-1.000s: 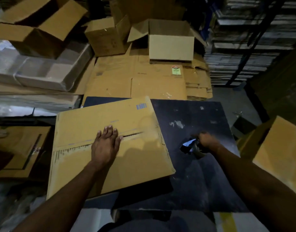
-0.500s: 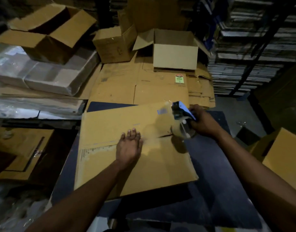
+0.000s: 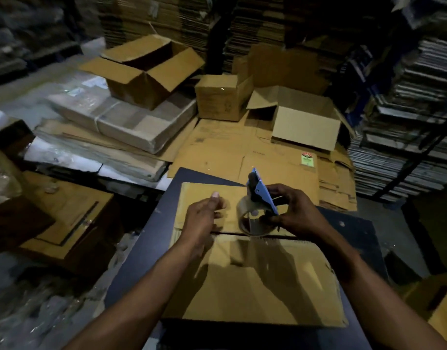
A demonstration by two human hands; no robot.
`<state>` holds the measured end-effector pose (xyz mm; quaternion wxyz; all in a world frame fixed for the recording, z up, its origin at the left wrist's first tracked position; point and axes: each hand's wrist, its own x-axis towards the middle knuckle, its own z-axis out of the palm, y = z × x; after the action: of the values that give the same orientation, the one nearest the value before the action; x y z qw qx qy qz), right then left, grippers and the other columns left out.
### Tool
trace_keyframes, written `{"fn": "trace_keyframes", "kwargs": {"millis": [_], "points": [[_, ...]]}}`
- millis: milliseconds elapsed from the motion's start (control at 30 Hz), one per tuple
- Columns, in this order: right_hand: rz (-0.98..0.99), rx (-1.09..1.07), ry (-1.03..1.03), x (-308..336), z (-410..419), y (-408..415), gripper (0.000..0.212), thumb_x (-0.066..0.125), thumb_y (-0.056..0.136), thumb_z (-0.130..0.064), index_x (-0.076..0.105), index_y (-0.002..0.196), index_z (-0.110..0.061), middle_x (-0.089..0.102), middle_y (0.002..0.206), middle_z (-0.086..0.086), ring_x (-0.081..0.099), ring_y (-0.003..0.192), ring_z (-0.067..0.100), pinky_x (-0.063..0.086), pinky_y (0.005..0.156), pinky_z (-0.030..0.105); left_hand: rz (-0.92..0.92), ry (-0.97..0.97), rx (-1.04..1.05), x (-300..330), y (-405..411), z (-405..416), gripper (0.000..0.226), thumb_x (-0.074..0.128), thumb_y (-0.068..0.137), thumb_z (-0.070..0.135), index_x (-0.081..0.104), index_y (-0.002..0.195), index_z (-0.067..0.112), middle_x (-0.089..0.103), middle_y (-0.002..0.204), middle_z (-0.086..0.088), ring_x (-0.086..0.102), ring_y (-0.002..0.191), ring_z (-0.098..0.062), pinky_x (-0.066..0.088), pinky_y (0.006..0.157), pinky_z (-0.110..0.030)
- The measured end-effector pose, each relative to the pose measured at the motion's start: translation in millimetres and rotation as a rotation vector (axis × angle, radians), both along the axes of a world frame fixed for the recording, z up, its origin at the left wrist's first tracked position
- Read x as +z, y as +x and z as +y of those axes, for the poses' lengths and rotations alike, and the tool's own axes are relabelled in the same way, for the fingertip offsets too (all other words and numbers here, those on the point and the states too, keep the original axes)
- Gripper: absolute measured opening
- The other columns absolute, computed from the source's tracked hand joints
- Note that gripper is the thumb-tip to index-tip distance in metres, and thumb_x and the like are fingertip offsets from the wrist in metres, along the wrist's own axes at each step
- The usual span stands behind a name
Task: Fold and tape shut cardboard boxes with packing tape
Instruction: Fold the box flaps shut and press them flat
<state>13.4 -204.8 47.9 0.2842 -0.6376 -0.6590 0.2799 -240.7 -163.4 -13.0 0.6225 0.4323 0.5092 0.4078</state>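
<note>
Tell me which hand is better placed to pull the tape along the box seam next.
Probably the right hand: it grips the tape dispenser just above the seam of the box. The left hand holds no tool.

A cardboard warehouse or packing storeroom is shown, dimly lit. Tall stacks of flattened corrugated sheets (image 3: 167,18) are piled along the back wall, and at the right more stacks of flat material (image 3: 404,137) are kept behind a dark metal rack frame (image 3: 419,157). Several assembled boxes with open flaps (image 3: 146,72) are placed on bundles wrapped in clear plastic (image 3: 121,120), and flattened cartons (image 3: 242,152) are spread on the floor in layers. A dark work table (image 3: 141,248) is set in the middle, with a folded carton (image 3: 263,281) laid on it and a tape dispenser (image 3: 261,195) held above it, so packing work is indicated.
</note>
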Motion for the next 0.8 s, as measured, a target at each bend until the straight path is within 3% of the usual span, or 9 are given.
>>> {"fn": "trace_keyframes", "kwargs": {"millis": [167,300,433,500,700,800], "points": [[0.1,0.117,-0.021,5,13,-36,0.063,0.093,0.074,0.0,0.071,0.125,-0.032,0.073,0.12,-0.016,0.066,0.117,0.002,0.067,0.082,0.038,-0.087,-0.02,-0.003,20,-24,6,0.046,0.051,0.11,0.061,0.08,0.125,0.028,0.081,0.121,0.011,0.071,0.118,-0.021,0.052,0.098,-0.047],[0.154,0.167,-0.034,3,26,-54,0.056,0.094,0.077,-0.008,0.071,0.124,-0.025,0.074,0.124,-0.008,0.068,0.122,0.008,0.064,0.091,0.04,-0.124,0.015,0.013,36,-35,7,0.048,0.05,0.11,0.062,0.081,0.126,0.029,0.08,0.123,0.014,0.069,0.123,-0.016,0.051,0.103,-0.046],[0.109,0.156,-0.015,-2,39,-64,0.058,0.096,0.073,-0.007,0.071,0.119,-0.031,0.074,0.119,-0.012,0.068,0.116,0.006,0.066,0.086,0.044,-0.107,0.072,0.077,39,-37,7,0.037,0.063,0.109,0.046,0.083,0.124,0.02,0.08,0.119,0.014,0.068,0.104,0.012,0.051,0.089,-0.024],[0.056,0.156,0.018,-5,45,-67,0.063,0.098,0.071,-0.008,0.07,0.121,-0.035,0.072,0.121,-0.016,0.068,0.115,0.005,0.066,0.081,0.042,-0.113,0.063,0.105,34,-37,8,0.031,0.068,0.107,0.039,0.084,0.122,0.017,0.079,0.122,0.012,0.066,0.099,0.016,0.052,0.092,-0.025],[-0.03,0.156,0.097,-14,52,-70,0.067,0.1,0.068,-0.009,0.069,0.121,-0.036,0.069,0.12,-0.019,0.066,0.111,0.003,0.065,0.084,0.039,-0.134,-0.061,0.13,31,-33,3,0.029,0.069,0.107,0.04,0.086,0.109,0.016,0.079,0.086,0.025,0.067,0.097,0.001,0.048,0.087,-0.029],[-0.074,0.158,0.117,-18,54,-68,0.067,0.1,0.068,-0.014,0.068,0.121,-0.038,0.067,0.12,-0.017,0.065,0.11,0.007,0.064,0.084,0.043,-0.192,-0.17,0.148,34,-33,5,0.033,0.072,0.103,0.046,0.086,0.109,0.016,0.081,0.104,0.013,0.068,0.109,-0.017,0.047,0.086,-0.038]]}}
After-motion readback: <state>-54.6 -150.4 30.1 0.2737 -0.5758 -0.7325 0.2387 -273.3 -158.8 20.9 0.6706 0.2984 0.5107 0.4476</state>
